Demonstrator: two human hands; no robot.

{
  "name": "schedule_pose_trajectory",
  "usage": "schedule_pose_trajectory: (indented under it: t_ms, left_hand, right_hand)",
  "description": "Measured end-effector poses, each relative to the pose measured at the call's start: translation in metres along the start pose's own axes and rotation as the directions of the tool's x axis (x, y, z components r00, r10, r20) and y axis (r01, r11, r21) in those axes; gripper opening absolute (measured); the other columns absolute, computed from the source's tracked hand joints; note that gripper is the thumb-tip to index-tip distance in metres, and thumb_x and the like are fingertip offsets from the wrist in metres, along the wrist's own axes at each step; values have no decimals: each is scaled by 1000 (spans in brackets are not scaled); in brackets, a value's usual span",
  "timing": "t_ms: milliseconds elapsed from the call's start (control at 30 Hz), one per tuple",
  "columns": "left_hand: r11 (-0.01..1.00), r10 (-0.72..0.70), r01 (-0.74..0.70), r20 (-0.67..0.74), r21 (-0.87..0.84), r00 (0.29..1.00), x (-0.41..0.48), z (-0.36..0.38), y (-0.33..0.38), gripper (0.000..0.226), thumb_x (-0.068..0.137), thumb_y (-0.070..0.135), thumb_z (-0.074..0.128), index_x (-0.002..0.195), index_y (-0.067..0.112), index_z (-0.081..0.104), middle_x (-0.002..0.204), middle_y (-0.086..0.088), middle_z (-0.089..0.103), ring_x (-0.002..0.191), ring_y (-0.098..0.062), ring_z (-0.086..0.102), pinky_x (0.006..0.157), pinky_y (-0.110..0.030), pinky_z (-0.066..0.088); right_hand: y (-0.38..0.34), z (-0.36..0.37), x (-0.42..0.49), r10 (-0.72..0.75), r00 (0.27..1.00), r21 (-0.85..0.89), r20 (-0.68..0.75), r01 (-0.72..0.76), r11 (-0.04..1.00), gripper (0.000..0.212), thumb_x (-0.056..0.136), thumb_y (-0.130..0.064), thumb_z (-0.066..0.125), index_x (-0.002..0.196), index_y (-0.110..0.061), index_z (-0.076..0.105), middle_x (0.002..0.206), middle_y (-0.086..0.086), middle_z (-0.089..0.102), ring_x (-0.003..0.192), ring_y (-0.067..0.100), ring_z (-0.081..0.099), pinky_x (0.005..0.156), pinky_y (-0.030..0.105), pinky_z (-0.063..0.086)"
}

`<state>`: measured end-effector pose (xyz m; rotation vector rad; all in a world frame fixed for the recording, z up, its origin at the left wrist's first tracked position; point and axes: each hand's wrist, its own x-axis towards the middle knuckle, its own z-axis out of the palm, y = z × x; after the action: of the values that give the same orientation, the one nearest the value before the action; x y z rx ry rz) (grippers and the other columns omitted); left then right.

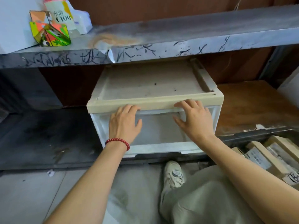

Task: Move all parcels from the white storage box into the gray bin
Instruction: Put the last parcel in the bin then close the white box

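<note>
At the far left, a crumpled green-and-orange printed carton (50, 35) is being seen on the scuffed grey upper shelf (178, 34), and it is judged to play no part in the job. Below it, the left hand (124, 122), ringed at the wrist by a red bead bracelet (118, 142), is being laid flat against the cloudy translucent front panel (158, 126) of the white plastic storage box with the beige top (145, 84). Its fingertips are being rested at the beige rim and its grip is slack, the fingers straight and nothing held. The box is being housed on the dark lower shelf (48, 130), close under the upper one, so the front is judged the only way in, which is likely why both hands are being set there. The right hand (194, 118) is being spread on the same front, fingertips on the rim, thumb splayed, its grip likewise empty. No parcel is being made out through the panel, though the inside is blurred by it. The brown cardboard parcels with white labels (265, 157) are being seen packed in the dark gray bin (258, 133), lower than the right hand, off to its right and well apart from both hands.
</note>
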<state>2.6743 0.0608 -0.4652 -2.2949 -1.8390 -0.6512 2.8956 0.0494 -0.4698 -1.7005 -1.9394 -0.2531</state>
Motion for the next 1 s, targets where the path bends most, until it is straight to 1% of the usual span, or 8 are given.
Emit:
schedule_pose_trajectory:
  t_ms: [167, 367, 467, 567, 700, 833, 933, 1000]
  left_hand:
    - [999, -24, 21, -57, -50, 998, 4, 17, 3, 32, 82, 30, 68, 112, 22, 63, 111, 3, 61, 104, -23, 52, 83, -37, 41]
    - [994, -52, 40, -121, -98, 991, 8, 21, 4, 21, 81, 28, 70, 101, 25, 64, 102, 5, 61, 100, -22, 52, 79, -34, 39]
    - [994, -65, 55, -102, -100, 993, 7, 21, 10, 24, 81, 29, 71, 103, 25, 63, 102, 3, 57, 100, -23, 50, 80, -35, 39]
    - [997, -51, 47, -76, -58, 996, 2, 21, 14, 33, 80, 34, 70, 112, 29, 60, 107, 1, 51, 103, -22, 46, 83, -36, 37]
    - [999, -47, 47, -39, 3, 998, -2, 17, 15, 43, 82, 40, 66, 123, 34, 53, 117, 4, 48, 110, -19, 44, 92, -37, 32]
    - [999, -42, 42, 5, 13, 999, -4, 12, 18, 47, 85, 40, 63, 129, 35, 49, 125, 5, 46, 116, -18, 42, 96, -36, 30]
    - [999, -40, 39, 68, 17, 997, -6, 5, 20, 48, 84, 38, 64, 130, 35, 49, 128, 6, 48, 120, -17, 42, 99, -36, 29]
    - [999, -32, 32, 116, 7, 993, -10, 0, 21, 47, 84, 39, 65, 128, 35, 50, 127, 6, 50, 120, -17, 43, 98, -36, 31]
  right_hand:
    - [3, 22, 14, -27, 990, -94, -138, 14, 995, 18, 79, -31, 76, 92, -21, 69, 97, 3, 61, 87, 25, 56, 72, 36, 43]
    - [8, 25, 16, -123, 966, -191, -228, 80, 978, 12, 77, -30, 74, 84, -20, 71, 91, 2, 62, 84, 25, 56, 76, 38, 40]
    - [9, 26, 17, -182, 955, -242, -236, 124, 962, 9, 77, -25, 68, 80, -17, 70, 88, 1, 63, 81, 24, 56, 74, 37, 40]
    - [9, 26, 18, -227, 945, -228, -235, 173, 958, 8, 76, -21, 64, 77, -16, 70, 86, 0, 65, 76, 23, 56, 69, 35, 40]
    - [6, 16, 15, -242, 954, -152, -175, 216, 964, 6, 70, -20, 69, 74, -15, 70, 87, -1, 70, 74, 23, 58, 65, 33, 42]
    - [3, 0, 2, -233, 970, -56, -67, 230, 972, 10, 66, -24, 72, 68, -19, 64, 97, -3, 74, 82, 23, 64, 70, 34, 47]
    - [2, -10, -9, -202, 976, -33, 84, 205, 978, 15, 73, -32, 65, 81, -20, 62, 98, -2, 73, 87, 23, 64, 74, 34, 48]
    - [2, -18, -16, -182, 972, -46, 150, 191, 981, 20, 78, -38, 62, 90, -23, 58, 97, -3, 71, 89, 20, 61, 71, 31, 45]
